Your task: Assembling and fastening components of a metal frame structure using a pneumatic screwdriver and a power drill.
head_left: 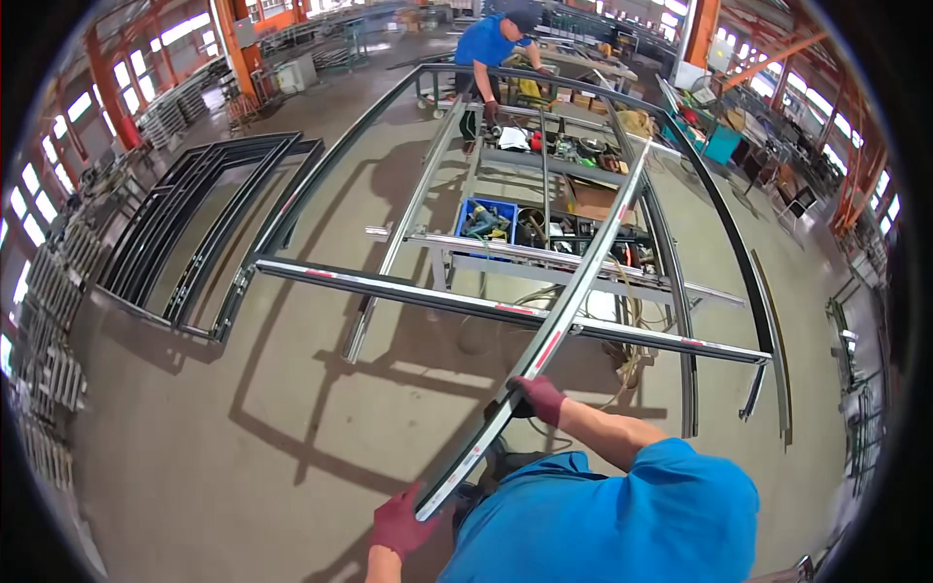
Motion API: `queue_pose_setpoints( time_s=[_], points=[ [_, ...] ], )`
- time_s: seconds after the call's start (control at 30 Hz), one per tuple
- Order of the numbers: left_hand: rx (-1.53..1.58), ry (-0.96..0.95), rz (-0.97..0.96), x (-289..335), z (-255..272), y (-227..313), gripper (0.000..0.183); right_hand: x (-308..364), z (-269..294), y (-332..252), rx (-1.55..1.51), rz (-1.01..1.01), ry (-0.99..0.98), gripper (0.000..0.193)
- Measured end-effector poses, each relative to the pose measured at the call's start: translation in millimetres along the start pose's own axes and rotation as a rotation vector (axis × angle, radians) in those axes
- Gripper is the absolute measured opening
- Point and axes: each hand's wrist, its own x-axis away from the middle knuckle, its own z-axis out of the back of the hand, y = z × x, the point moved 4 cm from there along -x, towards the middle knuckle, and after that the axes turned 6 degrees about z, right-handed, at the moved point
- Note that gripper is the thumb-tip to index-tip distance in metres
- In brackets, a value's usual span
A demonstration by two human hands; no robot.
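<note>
- Steadying the long bar in both gloved hands, across the dark frame, looks to us like the step in hand.
- Our left hand has its grip closed on the bar's near end; how far the fingers wrap underneath, we cannot tell.
- Our right hand pinches the bar farther up, just short of the frame's front rail.
- The bar slants away from us and to the right, passing over that rail and the counter; we cannot tell whether it touches the rail.
- We judge that the next move calls for both hands shifting together, with an eye on the far end, which could knock the frame or the co-worker beyond it.
- The bar looks straight and slim, pale metal on its upper face, dark along its left edge, with red and white labels spaced along it.
- Beneath the frame, we see a blue crate of tools.
</note>
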Motion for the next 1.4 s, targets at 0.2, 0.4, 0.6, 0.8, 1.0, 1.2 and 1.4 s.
queue_pose_setpoints(
  time_s=[0.2, 0.4, 0.6, 0.8, 1.0, 1.2, 1.4],
  points=[
    [-0.031, 0.126, 0.055, 24, 5, -30, 0.076, -20, -39, 22, 0.075, -0.002, -0.144, 0.027],
    [-0.046, 0.009, 0.182, 19, 4, -39, 0.065, -38, -63, 19, 0.028, -0.019, -0.237, 0.027],
    [0.148, 0.035, 0.380, 3, 16, 9, 0.061, -74, -71, -21, 0.137, 0.023, -0.283, 0.026],
    [0.223, 0.153, 0.310, -55, 15, 27, 0.065, -143, -83, -69, 0.148, 0.148, -0.322, 0.025],
    [0.085, 0.272, 0.288, -120, 64, 95, 0.070, -203, -96, -128, 0.190, 0.205, -0.288, 0.032],
    [0.120, 0.313, 0.253, -197, 61, 83, 0.069, -242, -115, -186, 0.109, 0.094, -0.290, 0.038],
    [0.243, 0.237, 0.195, -301, 109, 74, 0.072, -351, -119, -221, 0.149, 0.182, -0.144, 0.035]
  ],
)
